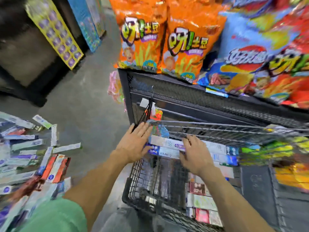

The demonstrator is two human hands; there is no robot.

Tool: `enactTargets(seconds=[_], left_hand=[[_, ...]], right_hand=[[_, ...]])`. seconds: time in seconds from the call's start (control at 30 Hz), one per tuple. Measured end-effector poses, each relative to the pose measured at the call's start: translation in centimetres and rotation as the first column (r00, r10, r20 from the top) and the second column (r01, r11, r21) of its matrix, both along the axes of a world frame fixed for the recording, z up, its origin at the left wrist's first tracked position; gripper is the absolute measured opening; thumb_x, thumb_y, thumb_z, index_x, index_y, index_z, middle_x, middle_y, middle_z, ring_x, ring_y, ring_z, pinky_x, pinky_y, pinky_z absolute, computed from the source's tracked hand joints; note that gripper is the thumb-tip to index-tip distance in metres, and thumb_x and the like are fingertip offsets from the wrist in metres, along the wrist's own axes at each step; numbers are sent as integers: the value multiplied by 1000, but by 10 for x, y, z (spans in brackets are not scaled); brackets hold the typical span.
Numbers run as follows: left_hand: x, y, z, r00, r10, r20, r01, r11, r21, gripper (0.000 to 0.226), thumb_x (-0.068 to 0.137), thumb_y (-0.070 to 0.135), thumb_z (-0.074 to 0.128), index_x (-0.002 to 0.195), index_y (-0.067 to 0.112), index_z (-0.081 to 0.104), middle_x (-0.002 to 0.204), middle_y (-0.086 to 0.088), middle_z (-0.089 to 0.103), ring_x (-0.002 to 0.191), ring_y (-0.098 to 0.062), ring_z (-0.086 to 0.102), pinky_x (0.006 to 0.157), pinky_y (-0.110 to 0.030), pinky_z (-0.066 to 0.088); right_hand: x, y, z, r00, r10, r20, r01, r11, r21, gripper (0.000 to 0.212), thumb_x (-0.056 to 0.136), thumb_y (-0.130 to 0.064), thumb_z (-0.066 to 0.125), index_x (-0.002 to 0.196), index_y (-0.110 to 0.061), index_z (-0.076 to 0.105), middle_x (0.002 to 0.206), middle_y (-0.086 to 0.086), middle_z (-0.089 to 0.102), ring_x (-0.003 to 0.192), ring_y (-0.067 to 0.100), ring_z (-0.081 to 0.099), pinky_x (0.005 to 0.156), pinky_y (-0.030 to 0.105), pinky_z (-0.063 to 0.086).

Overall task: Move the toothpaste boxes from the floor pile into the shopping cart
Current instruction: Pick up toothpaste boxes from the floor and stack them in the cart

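Floor pile (pixel 28 154) left of shopping cart (pixel 143 181), snack shelf (pixel 184 91) behind it

toothpaste boxes (pixel 30 153): long, flat, jumbled floor pile, left | others (pixel 168 144) stacked flat inside shopping cart (pixel 142 178)

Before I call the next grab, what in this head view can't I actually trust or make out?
- Floor pile: motion-blurred and cut by the left edge; no box count possible.
- Boxes under both hands: left hand and right hand cover parts of them; grip unclear.
- Shopping cart: its floor is hidden by blur and mesh, and its right part is smeared.
- Box print: too blurred to read.
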State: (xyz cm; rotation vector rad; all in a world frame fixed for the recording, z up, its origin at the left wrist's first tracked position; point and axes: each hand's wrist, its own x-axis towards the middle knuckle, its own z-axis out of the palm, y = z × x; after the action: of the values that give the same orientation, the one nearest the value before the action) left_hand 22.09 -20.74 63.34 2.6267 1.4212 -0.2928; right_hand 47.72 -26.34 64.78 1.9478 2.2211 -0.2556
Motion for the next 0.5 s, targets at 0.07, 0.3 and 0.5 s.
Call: enactTargets(seconds=[0.07, 0.3, 0.5], left_hand=[[-20, -23, 29, 987, 161, 28, -161, 987, 8, 79, 100, 58, 25, 162, 13, 4, 169, -10, 4, 156, -25, 4, 124, -47, 2], [-137, -168, 75, 704, 708, 56, -709, 705, 15, 78, 104, 57, 29, 162, 16, -3, 170, -6, -4, 156, -22, -4, 126, -45, 2], [-260, -310, 76, 343, 934, 97, -939, 345, -3, 81, 102, 57, 37, 162, 17, 0, 170, -8, 0, 156, -25, -1, 125, -48, 2]], right_hand=[[-18, 5, 22, 996, 88, 3, -88, 996, -12, 69, 78, -54, 48, 119, -3, 68, 128, 24, 64, 113, 43, 63, 93, 52, 55], [-156, 13, 68, 871, 490, -40, -484, 869, 104, 60, 75, -47, 71, 113, -1, 70, 119, 25, 68, 105, 44, 66, 87, 53, 57], [-330, -51, 82, 633, 773, -45, -766, 633, 112, 64, 91, -48, 63, 141, -8, 53, 151, 18, 47, 137, 38, 46, 110, 45, 39]])
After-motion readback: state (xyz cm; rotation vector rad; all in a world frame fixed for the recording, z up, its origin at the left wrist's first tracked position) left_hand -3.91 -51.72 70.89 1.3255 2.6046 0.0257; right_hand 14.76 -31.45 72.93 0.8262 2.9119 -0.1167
